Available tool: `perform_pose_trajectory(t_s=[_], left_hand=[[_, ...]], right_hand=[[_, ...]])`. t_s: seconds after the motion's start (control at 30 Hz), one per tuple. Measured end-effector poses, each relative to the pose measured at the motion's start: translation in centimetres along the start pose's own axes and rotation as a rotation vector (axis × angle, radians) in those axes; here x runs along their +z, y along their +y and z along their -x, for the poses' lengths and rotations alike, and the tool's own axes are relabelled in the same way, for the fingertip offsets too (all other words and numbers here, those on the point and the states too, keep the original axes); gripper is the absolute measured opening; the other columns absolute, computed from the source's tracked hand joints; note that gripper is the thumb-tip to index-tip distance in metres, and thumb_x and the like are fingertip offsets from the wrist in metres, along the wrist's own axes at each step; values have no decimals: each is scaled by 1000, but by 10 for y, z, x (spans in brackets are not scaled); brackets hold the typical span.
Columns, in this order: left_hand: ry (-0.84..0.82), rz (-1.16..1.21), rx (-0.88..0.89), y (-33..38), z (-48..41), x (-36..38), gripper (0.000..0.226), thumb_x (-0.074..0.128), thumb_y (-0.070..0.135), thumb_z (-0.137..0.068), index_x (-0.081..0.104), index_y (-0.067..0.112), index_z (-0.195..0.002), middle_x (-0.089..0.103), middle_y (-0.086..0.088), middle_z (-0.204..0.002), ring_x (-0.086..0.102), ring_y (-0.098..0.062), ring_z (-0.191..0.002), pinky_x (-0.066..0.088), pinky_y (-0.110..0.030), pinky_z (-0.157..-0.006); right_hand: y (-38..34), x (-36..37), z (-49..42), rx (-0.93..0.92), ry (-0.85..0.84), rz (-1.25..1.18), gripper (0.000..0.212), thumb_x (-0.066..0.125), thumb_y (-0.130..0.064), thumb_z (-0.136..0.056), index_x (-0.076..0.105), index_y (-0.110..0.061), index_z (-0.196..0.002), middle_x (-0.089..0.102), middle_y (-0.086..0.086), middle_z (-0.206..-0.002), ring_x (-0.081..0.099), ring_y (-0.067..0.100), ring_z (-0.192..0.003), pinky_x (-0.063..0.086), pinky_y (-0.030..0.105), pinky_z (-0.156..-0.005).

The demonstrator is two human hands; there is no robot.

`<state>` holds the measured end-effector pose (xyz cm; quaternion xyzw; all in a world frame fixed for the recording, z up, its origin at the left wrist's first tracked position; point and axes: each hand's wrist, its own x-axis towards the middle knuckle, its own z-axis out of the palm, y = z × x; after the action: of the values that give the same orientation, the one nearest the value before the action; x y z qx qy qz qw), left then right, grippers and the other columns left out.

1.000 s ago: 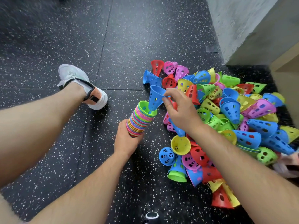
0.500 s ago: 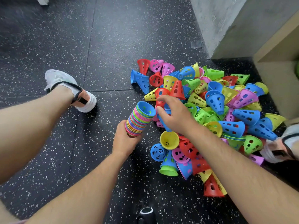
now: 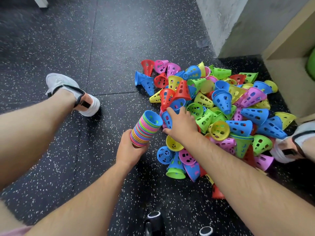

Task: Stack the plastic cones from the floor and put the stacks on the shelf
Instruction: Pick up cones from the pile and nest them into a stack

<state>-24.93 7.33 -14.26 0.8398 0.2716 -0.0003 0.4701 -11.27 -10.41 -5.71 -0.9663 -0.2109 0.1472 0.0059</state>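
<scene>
My left hand (image 3: 130,149) grips the bottom of a tilted, many-coloured stack of cones (image 3: 145,129) whose top cone is blue. Just right of the stack, my right hand (image 3: 181,124) reaches into the pile of loose cones (image 3: 221,106) and closes its fingers on a blue cone (image 3: 167,119) lying at the pile's left edge. The pile holds several perforated cones in red, pink, yellow, green and blue, spread over the black speckled floor (image 3: 102,48). A wooden shelf unit (image 3: 289,65) stands at the right edge.
My left foot in a white shoe (image 3: 71,92) rests on the floor left of the stack, my right shoe (image 3: 293,143) beside the pile at the right. A grey concrete wall (image 3: 226,19) rises behind the pile. Dark round objects (image 3: 154,222) sit at the bottom edge.
The blue cone my right hand carried now sits on top of the stack. That hand then dropped back to the pile and took hold of another blue cone.
</scene>
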Motion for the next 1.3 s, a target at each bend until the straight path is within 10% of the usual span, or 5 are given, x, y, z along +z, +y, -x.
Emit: perform_pose_trajectory(t_s=[0.5, 0.7, 1.0, 1.17, 1.3], left_hand=[[0, -27, -31, 15, 8, -3, 41, 81, 39, -66, 57, 28, -97, 65, 4, -85, 63, -18, -68, 51, -32, -58], [-7, -13, -10, 27, 17, -3, 48, 81, 39, -67, 54, 34, -106, 66, 3, -101, 67, -11, -82, 55, -35, -71], [29, 81, -25, 47, 15, -4, 45, 87, 30, -73, 54, 35, -103, 72, 5, -93, 71, -11, -76, 58, -37, -67], [30, 123, -18, 55, 7, -1, 52, 86, 32, -71, 55, 30, -113, 71, 5, -100, 71, -11, -83, 58, -37, -72], [27, 125, -18, 57, 0, 3, 52, 85, 28, -69, 56, 29, -112, 70, 4, -100, 70, -10, -83, 56, -35, -72]], right_hand=[[20, -34, 13, 42, 330, -828, 55, 76, -33, -76, 38, -23, -116, 58, -2, -104, 62, 19, -86, 48, 35, -70], [4, -39, 17, -53, 344, -1122, 54, 78, -39, -72, 38, -33, -107, 61, -17, -105, 68, 10, -94, 57, 44, -84], [-10, -15, 22, -206, 167, -1042, 48, 69, -44, -81, 48, -32, -123, 60, -9, -124, 59, 9, -117, 49, 40, -100], [-2, -14, 29, -243, 159, -907, 55, 69, -44, -88, 47, -28, -136, 48, -14, -142, 49, 3, -122, 37, 10, -98], [5, -12, 15, -241, 270, -831, 46, 55, -51, -94, 54, -26, -132, 46, -8, -148, 39, 7, -138, 32, 30, -115]])
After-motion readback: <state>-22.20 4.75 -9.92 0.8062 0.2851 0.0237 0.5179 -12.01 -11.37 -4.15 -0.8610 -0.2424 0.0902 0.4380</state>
